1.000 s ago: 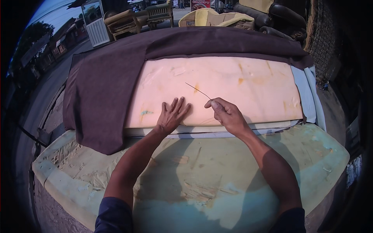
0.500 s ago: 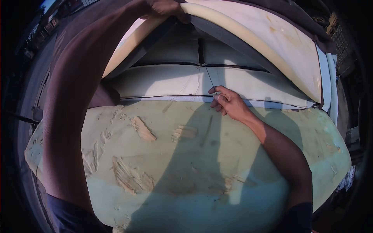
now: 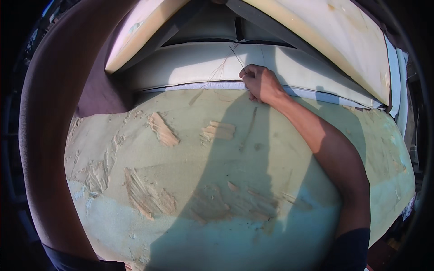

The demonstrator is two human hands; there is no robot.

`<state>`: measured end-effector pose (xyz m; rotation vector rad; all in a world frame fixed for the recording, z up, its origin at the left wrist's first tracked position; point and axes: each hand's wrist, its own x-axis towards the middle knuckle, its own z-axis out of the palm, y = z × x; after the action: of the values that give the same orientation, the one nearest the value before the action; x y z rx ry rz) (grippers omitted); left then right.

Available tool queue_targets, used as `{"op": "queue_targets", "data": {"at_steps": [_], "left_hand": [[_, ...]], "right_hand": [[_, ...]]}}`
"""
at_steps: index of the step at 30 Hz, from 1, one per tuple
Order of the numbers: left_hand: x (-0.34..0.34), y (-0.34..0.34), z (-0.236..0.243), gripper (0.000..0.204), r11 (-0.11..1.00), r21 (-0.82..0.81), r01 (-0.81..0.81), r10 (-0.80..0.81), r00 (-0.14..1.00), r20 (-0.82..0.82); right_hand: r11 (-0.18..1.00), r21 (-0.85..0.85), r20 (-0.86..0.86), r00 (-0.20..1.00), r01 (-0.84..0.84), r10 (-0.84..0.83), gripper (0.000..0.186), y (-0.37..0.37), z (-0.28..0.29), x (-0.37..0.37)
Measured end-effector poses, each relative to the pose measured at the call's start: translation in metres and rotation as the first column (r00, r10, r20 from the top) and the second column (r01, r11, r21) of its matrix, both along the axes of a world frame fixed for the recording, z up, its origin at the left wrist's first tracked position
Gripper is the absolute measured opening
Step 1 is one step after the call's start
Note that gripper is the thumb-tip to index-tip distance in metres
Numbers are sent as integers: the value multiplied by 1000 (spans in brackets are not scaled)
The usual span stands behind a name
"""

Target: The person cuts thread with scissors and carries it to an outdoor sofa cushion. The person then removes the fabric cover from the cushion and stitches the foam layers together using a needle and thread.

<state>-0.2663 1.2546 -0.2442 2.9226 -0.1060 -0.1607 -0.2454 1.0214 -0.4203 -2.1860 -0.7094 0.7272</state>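
Observation:
My right hand [image 3: 263, 83] pinches a long thin needle [image 3: 237, 58] between thumb and fingers. The needle slants up and left, its far end near the upper edge of a white fabric panel [image 3: 185, 65]. Loose fine threads [image 3: 220, 68] hang across the panel. Above it, a thick cream foam-edged cover [image 3: 303, 34] is lifted into a peak. At that peak only the fingertips of my left hand [image 3: 219, 1] show at the top edge, closed on the cover; the rest of the hand is out of view.
Nearest me lies a broad green-blue foam cushion [image 3: 181, 176] with rough, torn tan patches. Dark brown fabric [image 3: 106, 97] drapes at the left of the white panel. Light blue fabric [image 3: 397, 86] hangs at the right. Shadows of my arms and body fall over the cushion.
The view has shifted, so the cover's peak and my left hand sit higher in the picture. My right hand's fingers have closed more tightly, and the needle tilts further left.

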Motion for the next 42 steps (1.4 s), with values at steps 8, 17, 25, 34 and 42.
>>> {"op": "queue_targets", "data": {"at_steps": [8,17,25,34,42], "left_hand": [[-42,-71,-139,75,856,489,-167,-53,913,404],[-26,-94,-180,75,825,537,-175,-216,780,587],[-17,-88,-157,64,965,245,-89,-77,799,596],[21,-28,-104,36,994,-26,-107,111,963,247],[51,-17,-64,87,936,38,-349,350,920,-178]], "right_hand": [[934,-313,349,893,-173,283,30,-39,-12,-10],[900,-407,375,869,-158,322,34,-25,-1,-20],[898,-403,324,890,-175,319,35,-31,2,-18],[977,-159,383,903,-143,194,23,-28,-7,-17],[998,38,193,980,-57,49,19,-29,-21,9]]}}
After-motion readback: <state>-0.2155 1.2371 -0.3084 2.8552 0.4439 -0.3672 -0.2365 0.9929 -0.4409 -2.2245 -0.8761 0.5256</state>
